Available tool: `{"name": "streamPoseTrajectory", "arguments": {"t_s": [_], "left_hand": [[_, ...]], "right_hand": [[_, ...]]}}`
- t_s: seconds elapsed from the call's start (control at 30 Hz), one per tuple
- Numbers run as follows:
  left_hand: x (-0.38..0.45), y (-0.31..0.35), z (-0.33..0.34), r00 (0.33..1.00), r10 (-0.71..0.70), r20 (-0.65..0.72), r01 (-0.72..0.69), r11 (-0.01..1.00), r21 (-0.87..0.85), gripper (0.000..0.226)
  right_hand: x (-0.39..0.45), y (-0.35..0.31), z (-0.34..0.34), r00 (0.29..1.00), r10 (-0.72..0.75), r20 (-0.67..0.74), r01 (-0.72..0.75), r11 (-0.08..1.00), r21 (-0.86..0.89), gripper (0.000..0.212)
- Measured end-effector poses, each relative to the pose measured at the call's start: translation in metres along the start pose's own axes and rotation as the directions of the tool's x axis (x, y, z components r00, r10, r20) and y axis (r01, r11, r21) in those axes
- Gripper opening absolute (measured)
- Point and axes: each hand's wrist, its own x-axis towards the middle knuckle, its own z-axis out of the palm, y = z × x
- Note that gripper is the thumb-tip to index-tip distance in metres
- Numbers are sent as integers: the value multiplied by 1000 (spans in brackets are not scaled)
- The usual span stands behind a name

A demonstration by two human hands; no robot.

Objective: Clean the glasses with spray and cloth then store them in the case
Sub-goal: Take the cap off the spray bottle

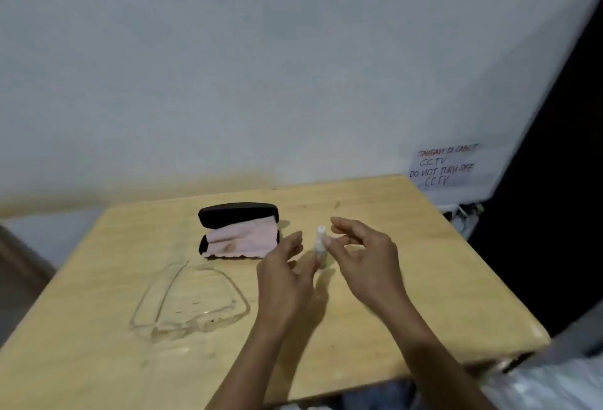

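Clear-framed glasses (191,305) lie folded on the wooden table (424,279), left of my hands. Behind them a black case (238,212) stands open, and a pink cloth (243,236) lies in it. A small white spray bottle (321,240) stands upright between my hands. My left hand (284,275) is just left of the bottle with relaxed fingers, whose tips reach its lower part. The thumb tip of my right hand (362,256) touches the bottle's side; its index finger is stretched out above, not wrapped round the bottle.
The table stands against a pale wall. A handwritten paper notice (442,164) hangs on that wall at the right, with a dark opening (554,181) beyond it. The table's right corner (538,334) is close to my right forearm.
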Motion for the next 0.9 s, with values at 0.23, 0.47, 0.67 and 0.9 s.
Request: {"name": "streamPoseTrajectory", "arguments": {"t_s": [0.23, 0.47, 0.67, 0.9], "left_hand": [[9, -10, 21, 1000, 16, 24, -14, 995, -100, 23], [14, -4, 24, 999, 29, 18, -27, 992, -121, 25], [8, 2, 9, 997, 56, -47, -63, 986, -152, 27], [-5, 9, -10, 971, 193, -140, -205, 975, -82, 36]], "right_hand": [[14, 17, 20, 1000, -3, 9, 3, 999, 44, 31], [17, 20, 23, 996, -77, -47, 80, 995, 60, 22], [14, 3, 13, 997, -74, -34, 77, 992, 105, 20], [3, -20, 11, 976, -218, -24, 219, 975, 49, 19]]}}
